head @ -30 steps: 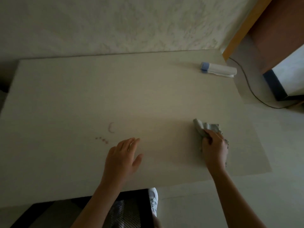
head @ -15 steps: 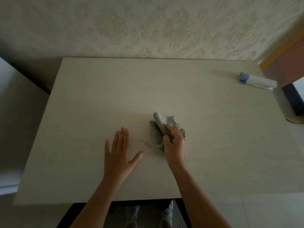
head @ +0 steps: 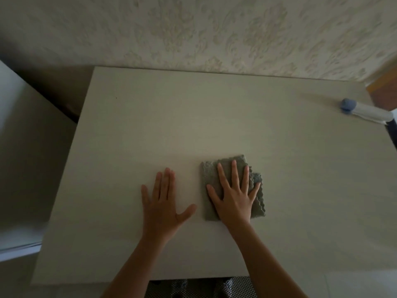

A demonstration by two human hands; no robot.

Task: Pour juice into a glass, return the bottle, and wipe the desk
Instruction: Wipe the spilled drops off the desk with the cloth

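Note:
A grey cloth (head: 209,175) lies spread flat on the pale desk (head: 214,117), near its middle front. My right hand (head: 233,194) presses flat on top of the cloth with the fingers spread. My left hand (head: 164,203) rests flat on the bare desk just left of the cloth, fingers apart, holding nothing. No juice drops show on the desk surface. No bottle and no glass are in view.
A white tube with a blue cap (head: 365,110) lies at the desk's far right corner. A patterned wall (head: 214,33) runs behind the desk. A pale cabinet (head: 25,158) stands to the left. A mesh chair seat (head: 204,287) shows below the front edge.
My right hand carried the bunched cloth from the right side to the middle, over the juice drops, and now lies flat on the spread cloth. The drops and ring mark no longer show.

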